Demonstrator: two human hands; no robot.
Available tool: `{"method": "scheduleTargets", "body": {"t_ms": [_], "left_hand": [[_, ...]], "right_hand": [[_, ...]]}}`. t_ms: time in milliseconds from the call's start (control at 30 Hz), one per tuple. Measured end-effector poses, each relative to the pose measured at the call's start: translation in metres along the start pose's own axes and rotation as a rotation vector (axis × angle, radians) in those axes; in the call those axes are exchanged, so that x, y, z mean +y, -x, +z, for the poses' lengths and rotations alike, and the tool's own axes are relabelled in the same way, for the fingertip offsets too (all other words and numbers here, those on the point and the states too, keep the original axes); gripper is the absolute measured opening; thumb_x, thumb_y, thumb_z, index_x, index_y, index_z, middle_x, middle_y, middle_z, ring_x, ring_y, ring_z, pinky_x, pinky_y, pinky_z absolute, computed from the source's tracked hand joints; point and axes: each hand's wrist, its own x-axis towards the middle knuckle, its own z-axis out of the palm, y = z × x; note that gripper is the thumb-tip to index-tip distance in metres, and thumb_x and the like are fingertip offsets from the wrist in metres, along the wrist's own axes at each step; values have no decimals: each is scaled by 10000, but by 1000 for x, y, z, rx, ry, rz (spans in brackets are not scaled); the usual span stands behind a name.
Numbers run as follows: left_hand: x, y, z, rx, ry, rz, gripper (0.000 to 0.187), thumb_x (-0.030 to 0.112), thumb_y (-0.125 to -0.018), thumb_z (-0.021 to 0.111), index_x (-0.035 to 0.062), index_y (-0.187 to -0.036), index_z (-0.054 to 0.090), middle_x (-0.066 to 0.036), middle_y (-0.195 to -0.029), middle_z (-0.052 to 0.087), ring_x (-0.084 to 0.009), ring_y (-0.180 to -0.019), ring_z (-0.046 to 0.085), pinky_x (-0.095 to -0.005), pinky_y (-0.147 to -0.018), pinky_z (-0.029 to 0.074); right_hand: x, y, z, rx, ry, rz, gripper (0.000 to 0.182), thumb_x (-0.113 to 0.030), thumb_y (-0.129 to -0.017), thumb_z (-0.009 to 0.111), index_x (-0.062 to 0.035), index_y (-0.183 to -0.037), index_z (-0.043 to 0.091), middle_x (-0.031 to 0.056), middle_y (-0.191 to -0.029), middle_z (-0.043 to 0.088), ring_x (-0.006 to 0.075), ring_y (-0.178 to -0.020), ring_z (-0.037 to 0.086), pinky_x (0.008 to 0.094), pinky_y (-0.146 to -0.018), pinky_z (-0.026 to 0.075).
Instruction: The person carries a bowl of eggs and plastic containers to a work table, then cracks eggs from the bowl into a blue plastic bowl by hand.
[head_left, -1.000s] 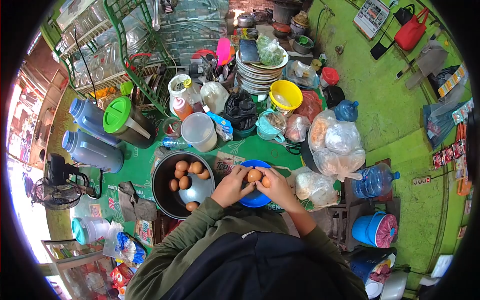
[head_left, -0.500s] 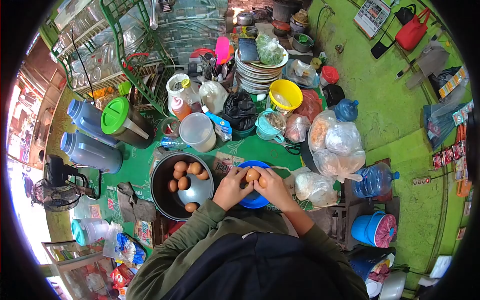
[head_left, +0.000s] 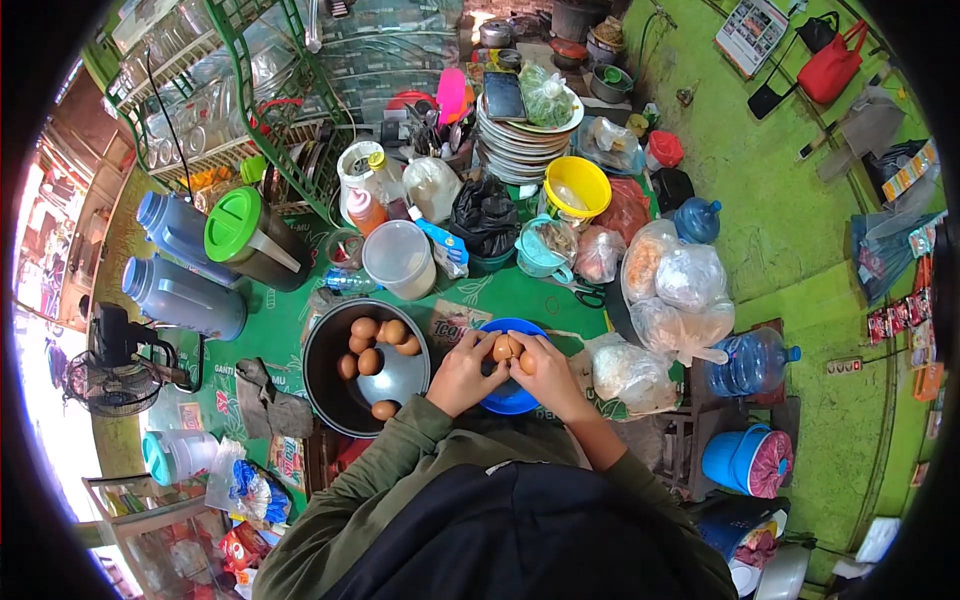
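Note:
Over a blue bowl (head_left: 513,403), my left hand (head_left: 462,375) and my right hand (head_left: 550,378) pinch one brown egg (head_left: 502,348) from both sides. A line now runs down its shell, which looks cracked. A second brown egg, or shell (head_left: 528,362), shows against the fingers of my right hand. The fingers of both hands are closed, and they hide most of the bowl's inside. Left of my left hand stands a deep metal pot (head_left: 312,400) with several brown eggs (head_left: 365,328) in it; one egg (head_left: 384,410) lies apart near the pot's front.
Behind the hands are a clear plastic tub (head_left: 399,262), a black plastic bag (head_left: 485,215) and a yellow bucket (head_left: 578,187). Filled plastic bags (head_left: 630,372) sit to the right. Thermos jugs (head_left: 190,300) and a small fan (head_left: 125,375) stand at left.
The egg between my hands looked whole before; now its shell shows a split. Both hands stay in nearly the same place over the bowl. The view has shifted slightly.

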Motion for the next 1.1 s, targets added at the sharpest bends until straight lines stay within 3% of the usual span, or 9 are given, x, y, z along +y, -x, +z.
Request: {"method": "scheduleTargets", "body": {"t_ms": [367, 533, 767, 1100], "left_hand": [[-6, -6, -14, -87, -35, 248, 561, 139, -789, 727, 9, -1304, 546, -181, -1173, 590, -367, -1088, 591, -425, -944, 491], [-5, -11, -22, -150, -97, 346, 535, 112, -791, 715, 9, -1288, 546, -170, -1183, 587, -354, -1077, 591, -421, -942, 485], [-10, -18, -26, -324, -324, 464, 526, 97, -776, 714, 41, -1274, 555, -108, -1188, 584, -308, -1042, 585, -392, -921, 473], [6, -28, -47, -273, -408, 607, 480, 135, -811, 685, 76, -1270, 560, -62, -1173, 594, -238, -1042, 591, -369, -891, 464]], "right_hand": [[4, 3, -16, -3, -86, -76, 409, -57, -820, 683, -47, -1222, 607, 170, -1114, 637, 365, -1011, 637, 413, -868, 522], [12, 3, -24, -63, -36, -104, 423, -40, -807, 684, -62, -1222, 606, 142, -1098, 631, 345, -1003, 635, 410, -857, 524], [17, 3, -32, -138, 246, -303, 492, -15, -735, 708, -71, -1214, 607, 108, -1117, 636, 311, -1008, 639, 403, -848, 535], [6, 7, -45, -74, 257, -387, 478, -3, -746, 704, -70, -1210, 610, 106, -1138, 637, 304, -1023, 640, 394, -863, 533]]}}
